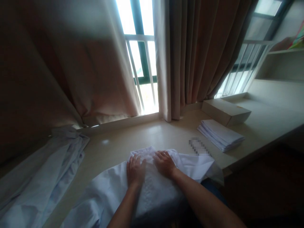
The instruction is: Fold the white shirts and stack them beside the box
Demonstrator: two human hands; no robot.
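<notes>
A white shirt (154, 190) with a collar lies spread on the pale counter in front of me, and its near part hangs toward my lap. My left hand (136, 171) rests palm down on the shirt just below the collar, its fingers apart. Across from it, my right hand (165, 163) lies on the other side of the collar area, fingers outstretched. Neither hand grips the cloth visibly. One sleeve reaches to the lower left, and more white cloth extends right past my right forearm.
More white clothing (38, 183) lies heaped at the left. Toward the right are a stack of folded white cloth (220, 134), a pale box (225, 111) and a small pixelated item (199, 146). Brown curtains (199, 50) and barred windows line the back of the counter (106, 148).
</notes>
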